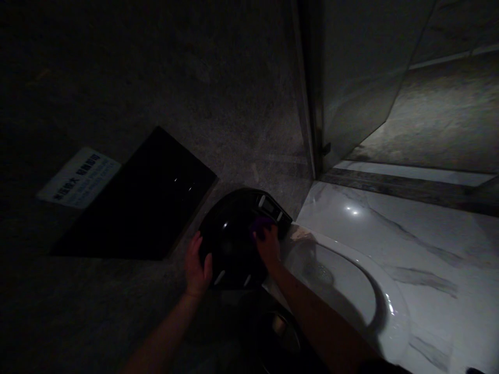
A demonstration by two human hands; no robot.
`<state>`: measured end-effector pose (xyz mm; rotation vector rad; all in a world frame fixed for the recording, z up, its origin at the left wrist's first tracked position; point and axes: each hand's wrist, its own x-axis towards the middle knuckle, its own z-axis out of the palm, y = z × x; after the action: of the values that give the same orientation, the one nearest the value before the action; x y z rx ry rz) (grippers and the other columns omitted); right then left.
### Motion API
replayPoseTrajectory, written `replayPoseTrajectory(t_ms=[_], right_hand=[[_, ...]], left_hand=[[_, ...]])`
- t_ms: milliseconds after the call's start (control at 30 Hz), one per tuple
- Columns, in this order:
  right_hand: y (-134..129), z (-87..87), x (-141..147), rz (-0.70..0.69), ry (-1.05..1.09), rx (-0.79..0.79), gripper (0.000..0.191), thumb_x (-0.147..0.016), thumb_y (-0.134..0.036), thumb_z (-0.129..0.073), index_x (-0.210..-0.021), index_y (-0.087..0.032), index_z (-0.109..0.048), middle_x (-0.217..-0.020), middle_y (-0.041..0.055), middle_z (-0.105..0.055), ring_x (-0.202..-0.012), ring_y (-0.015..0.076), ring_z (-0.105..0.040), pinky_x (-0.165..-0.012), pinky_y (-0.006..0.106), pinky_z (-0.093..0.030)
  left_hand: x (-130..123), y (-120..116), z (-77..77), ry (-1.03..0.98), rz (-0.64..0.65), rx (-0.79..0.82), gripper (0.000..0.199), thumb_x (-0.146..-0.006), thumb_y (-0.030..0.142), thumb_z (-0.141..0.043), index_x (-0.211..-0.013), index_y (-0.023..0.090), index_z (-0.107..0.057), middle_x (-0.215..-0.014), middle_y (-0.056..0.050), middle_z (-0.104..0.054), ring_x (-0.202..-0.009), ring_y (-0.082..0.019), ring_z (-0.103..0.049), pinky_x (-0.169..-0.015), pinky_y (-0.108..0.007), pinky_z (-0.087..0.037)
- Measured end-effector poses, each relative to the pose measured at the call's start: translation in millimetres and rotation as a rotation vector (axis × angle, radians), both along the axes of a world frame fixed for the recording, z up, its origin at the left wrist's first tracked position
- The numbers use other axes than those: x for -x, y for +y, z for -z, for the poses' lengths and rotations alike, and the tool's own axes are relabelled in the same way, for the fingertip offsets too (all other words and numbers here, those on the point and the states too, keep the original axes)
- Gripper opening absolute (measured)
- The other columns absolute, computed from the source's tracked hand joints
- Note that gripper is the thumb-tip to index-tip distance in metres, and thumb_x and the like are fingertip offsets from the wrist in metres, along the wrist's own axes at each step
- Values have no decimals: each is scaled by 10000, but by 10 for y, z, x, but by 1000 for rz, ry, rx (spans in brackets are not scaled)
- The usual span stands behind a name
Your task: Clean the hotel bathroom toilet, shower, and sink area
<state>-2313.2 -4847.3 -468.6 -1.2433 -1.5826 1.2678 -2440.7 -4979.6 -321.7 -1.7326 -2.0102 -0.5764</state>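
A black toilet lid [234, 244], glossy with several pale rubber bumpers, stands raised against the dark wall behind a white toilet bowl [393, 301]. My left hand [197, 267] grips its left edge, the thumb over the front face and the fingers along the rim. Pressed against the lid's inner face near the right side is a purple cloth or sponge [262, 226]; my right hand [268, 244] is closed on it. Dim light hides its exact kind. My right forearm passes over the near part of the bowl.
A black panel [152, 208] is set in the wall at left, beside a pale printed sign [81, 179]. A dark round bin [278, 337] stands below my arms. Glass partition [358, 78] at upper right; white marbled floor [440, 244] at right.
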Motion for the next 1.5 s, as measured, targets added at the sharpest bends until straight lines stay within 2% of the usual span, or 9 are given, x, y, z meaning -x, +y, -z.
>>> replayPoseTrajectory(t_ms=[133, 300, 433, 600, 700, 933, 1133, 1367, 1500], right_hand=[[378, -475, 49, 182, 96, 3, 393, -909, -372, -556, -1201, -136, -672, -1339, 159, -536, -1235, 280, -531, -1084, 434, -442], [-463, -954, 137, -302, 43, -367, 397, -835, -255, -639, -1230, -224, -670, -1120, 106, -637, -1046, 278, -556, -869, 409, -542], [-722, -860, 16, -688, 17, -609, 262, -732, -244, -738, -994, -255, -735, -987, 61, -659, -962, 275, -555, -671, 350, -543], [360, -933, 208, -5, 180, -19, 285, -870, -344, -622, -1104, -211, -715, -1072, 73, -626, -1002, 228, -592, -911, 378, -526], [519, -992, 354, 208, 187, 134, 367, -910, -355, -558, -1181, -137, -674, -1153, 121, -608, -1088, 254, -577, -1007, 419, -483], [-892, -870, 146, -565, -74, -501, 322, -833, -249, -653, -1153, -246, -693, -1056, 100, -641, -996, 286, -535, -777, 409, -542], [-966, -278, -254, -788, -95, -595, 383, -786, -260, -694, -1163, -319, -663, -1081, 36, -666, -992, 265, -554, -703, 353, -546], [231, 357, -88, 260, 49, 68, 397, -941, -406, -475, -1181, -144, -651, -1212, 155, -645, -1142, 258, -601, -1006, 432, -498], [571, 461, 247, 296, 129, 99, 442, -935, -389, -459, -1208, -86, -630, -1317, 213, -599, -1276, 282, -531, -1113, 465, -404]], left_hand=[[-7, -2, -6, -29, 27, -5, 483, -961, 322, -484, -1421, 182, -434, -1418, -159, -527, -1337, -243, -496, -1102, -429, -425], [1, -9, -18, -29, 62, -13, 495, -980, 375, -437, -1432, 172, -429, -1422, -166, -523, -1331, -249, -501, -1093, -421, -428], [-4, -2, -32, -10, 38, 8, 504, -965, 368, -473, -1428, 172, -429, -1410, -172, -535, -1317, -255, -516, -1077, -437, -444], [-26, 1, -30, -56, 27, 6, 494, -956, 372, -472, -1406, 168, -438, -1416, -179, -522, -1340, -268, -497, -1095, -467, -437], [-11, -11, -22, -75, 38, 10, 503, -966, 404, -438, -1411, 171, -430, -1427, -178, -509, -1349, -274, -485, -1101, -477, -426], [44, -25, -13, -55, 75, 13, 540, -960, 449, -448, -1423, 173, -423, -1428, -174, -507, -1327, -275, -495, -1087, -465, -427], [12, 22, -18, -42, 19, 22, 510, -931, 367, -515, -1402, 184, -440, -1406, -163, -524, -1307, -282, -513, -1095, -474, -430], [10, 49, 8, -37, -5, 7, 536, -908, 318, -575, -1419, 213, -450, -1409, -145, -531, -1317, -287, -507, -1116, -497, -418], [13, 50, 23, -62, 1, -11, 532, -914, 303, -566, -1427, 222, -453, -1432, -131, -521, -1330, -276, -498, -1123, -470, -407]])
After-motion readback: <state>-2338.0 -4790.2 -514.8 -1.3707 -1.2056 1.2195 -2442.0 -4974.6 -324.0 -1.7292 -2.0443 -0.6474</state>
